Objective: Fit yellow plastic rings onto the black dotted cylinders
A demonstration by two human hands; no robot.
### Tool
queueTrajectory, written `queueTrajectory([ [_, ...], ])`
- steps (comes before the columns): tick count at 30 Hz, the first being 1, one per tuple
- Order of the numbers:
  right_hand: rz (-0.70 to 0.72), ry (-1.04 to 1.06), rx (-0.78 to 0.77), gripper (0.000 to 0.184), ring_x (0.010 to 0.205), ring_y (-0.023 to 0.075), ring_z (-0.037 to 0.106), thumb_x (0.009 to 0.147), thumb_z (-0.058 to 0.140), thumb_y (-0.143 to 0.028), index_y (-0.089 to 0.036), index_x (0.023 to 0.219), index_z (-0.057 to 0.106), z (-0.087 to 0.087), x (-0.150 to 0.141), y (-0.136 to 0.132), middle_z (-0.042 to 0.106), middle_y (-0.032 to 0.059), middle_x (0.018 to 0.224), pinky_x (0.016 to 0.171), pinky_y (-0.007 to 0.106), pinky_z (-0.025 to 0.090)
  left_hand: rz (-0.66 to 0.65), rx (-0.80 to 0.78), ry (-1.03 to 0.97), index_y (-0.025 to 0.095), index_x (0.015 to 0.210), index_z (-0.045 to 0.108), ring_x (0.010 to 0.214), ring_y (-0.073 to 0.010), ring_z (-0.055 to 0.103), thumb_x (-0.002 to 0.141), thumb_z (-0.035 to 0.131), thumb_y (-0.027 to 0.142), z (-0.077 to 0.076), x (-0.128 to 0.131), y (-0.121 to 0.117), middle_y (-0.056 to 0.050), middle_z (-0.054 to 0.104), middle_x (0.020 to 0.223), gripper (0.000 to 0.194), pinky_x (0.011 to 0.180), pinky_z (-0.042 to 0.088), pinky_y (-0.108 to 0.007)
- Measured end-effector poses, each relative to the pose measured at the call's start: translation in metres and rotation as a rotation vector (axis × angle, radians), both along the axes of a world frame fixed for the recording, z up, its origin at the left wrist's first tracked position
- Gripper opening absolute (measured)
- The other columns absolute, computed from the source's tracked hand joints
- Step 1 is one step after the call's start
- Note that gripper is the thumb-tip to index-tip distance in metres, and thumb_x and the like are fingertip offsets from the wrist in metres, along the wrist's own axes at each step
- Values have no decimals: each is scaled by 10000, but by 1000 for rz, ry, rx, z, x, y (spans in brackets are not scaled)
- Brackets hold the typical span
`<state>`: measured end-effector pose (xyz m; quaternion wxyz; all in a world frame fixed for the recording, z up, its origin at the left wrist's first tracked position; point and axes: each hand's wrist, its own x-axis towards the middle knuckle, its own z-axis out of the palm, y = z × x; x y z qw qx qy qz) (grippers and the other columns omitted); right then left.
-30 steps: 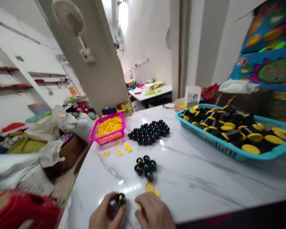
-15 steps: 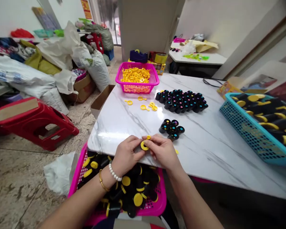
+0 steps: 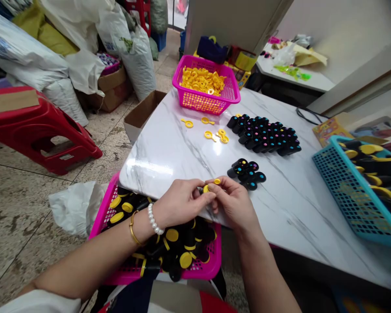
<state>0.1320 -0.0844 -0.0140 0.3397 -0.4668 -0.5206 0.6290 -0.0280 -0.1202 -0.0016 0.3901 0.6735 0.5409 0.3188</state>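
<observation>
Over the table's near edge, my left hand (image 3: 185, 200) and my right hand (image 3: 233, 200) meet, fingers closed around a yellow ring cap (image 3: 206, 189) with a small round tab. My right fingers pinch it by the tab side, while my left thumb and fingertips press on it from the left. Whether a black tube sits inside the ring is hidden by my fingers. Just beyond my right hand stands a small cluster of black tubes (image 3: 249, 174) with coloured dots on their ends. Below my left wrist, a pink basket (image 3: 215, 261) holds black tubes with yellow caps.
Farther back stand a larger block of black tubes (image 3: 267, 134) and several loose yellow ring caps (image 3: 209, 135). A pink basket (image 3: 203, 104) full of yellow caps is at the far edge. On the right sits a blue basket (image 3: 355, 195) of capped tubes. A red stool (image 3: 61, 134) stands left.
The view has tilted down and shifted left. My hands have turned the yellow ring cap, so its opening no longer faces me, and my left thumb now reaches across it.
</observation>
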Motion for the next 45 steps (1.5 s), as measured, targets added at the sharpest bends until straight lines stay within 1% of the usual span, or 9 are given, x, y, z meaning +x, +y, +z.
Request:
queueTrajectory([
  [8,-17,-33,54,230,370,68,480,821,642,-385,-165,879,613,0,-1,-3,534,-56,487,378,170,376,75,-228,-287,160,818,593,432,-71,490,895,443,400,-12,9,3,30,568,603,293,411,355,-169],
  [11,-25,-9,65,257,388,71,494,823,640,-380,-177,974,599,0,-2,-6,524,-67,533,388,181,401,83,-158,-287,173,969,612,467,-77,508,905,435,367,-11,8,-2,29,590,636,271,446,379,-173],
  [15,-56,62,76,338,409,67,521,785,686,-360,-208,1063,570,-3,-1,-6,530,-75,633,409,193,437,71,-20,-244,192,1121,588,544,-88,544,816,583,264,-9,8,-10,42,615,658,313,535,413,-180],
  [20,17,57,-32,310,478,65,537,757,711,-368,-164,970,617,-1,1,-3,594,-18,717,442,186,465,53,1,-189,187,974,654,564,-102,566,803,562,222,-6,6,-11,35,625,631,198,551,414,-191],
  [28,33,0,-2,301,375,46,412,778,686,-381,-201,963,532,1,-1,-2,497,-79,574,323,146,363,21,-268,-375,157,786,542,391,-68,506,896,427,372,-13,0,9,52,547,551,267,408,371,-167],
  [33,-22,32,79,306,391,50,434,790,677,-362,-250,1016,504,0,-4,-8,505,-84,641,344,156,377,107,42,-151,170,927,578,573,-109,559,892,489,344,-15,7,-7,27,586,647,198,558,435,-218],
  [37,-96,52,115,276,490,72,500,794,654,-435,-197,920,596,-4,-2,-10,568,-20,703,404,173,406,119,274,42,185,1134,542,839,-165,588,804,649,355,-21,12,-19,-30,605,917,386,762,479,-281],
  [40,-104,112,46,368,494,96,509,808,599,-520,-155,771,634,-3,2,-4,582,17,644,402,201,415,107,322,189,208,1097,582,887,-169,579,840,598,391,-24,10,-17,-36,559,973,316,792,482,-288],
  [45,109,31,-95,265,435,50,452,666,778,-349,-166,773,619,8,7,10,572,-33,609,380,165,379,60,317,272,223,1115,593,812,-142,576,874,544,374,-24,4,-9,-16,556,935,289,733,476,-254],
])
